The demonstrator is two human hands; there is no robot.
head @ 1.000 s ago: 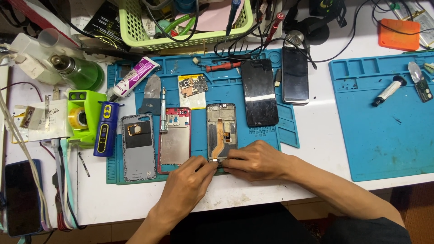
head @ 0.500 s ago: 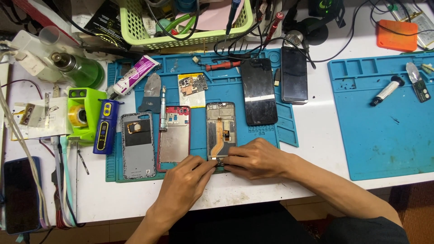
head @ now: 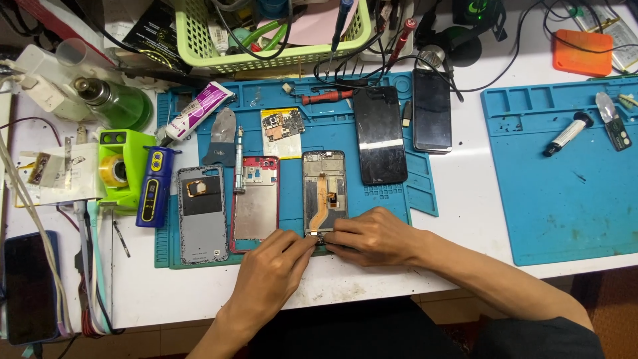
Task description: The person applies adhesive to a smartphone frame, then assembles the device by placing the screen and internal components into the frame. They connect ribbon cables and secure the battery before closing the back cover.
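While both hands (head: 319, 249) pinch the opened phone (head: 325, 194) at its bottom edge, blue mat (head: 399, 199) crowded, table edge near.

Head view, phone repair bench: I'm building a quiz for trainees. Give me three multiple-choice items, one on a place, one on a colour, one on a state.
1. Where do both hands work?
A. at the bottom end of the opened phone frame with the orange flex cable
B. at the green basket
C. on the right-hand blue mat

2. What colour is the rim of the phone frame just left of that one?
A. yellow
B. red
C. white

3. How does the screwdriver with the red handle lie?
A. upright in a stand
B. held in a hand
C. flat on the mat, untouched

Answers:
1 A: left hand and right hand meet at the lower edge of the opened phone frame.
2 B: the red-rimmed frame shows it.
3 C: the screwdriver lies by the top of the blue mat.
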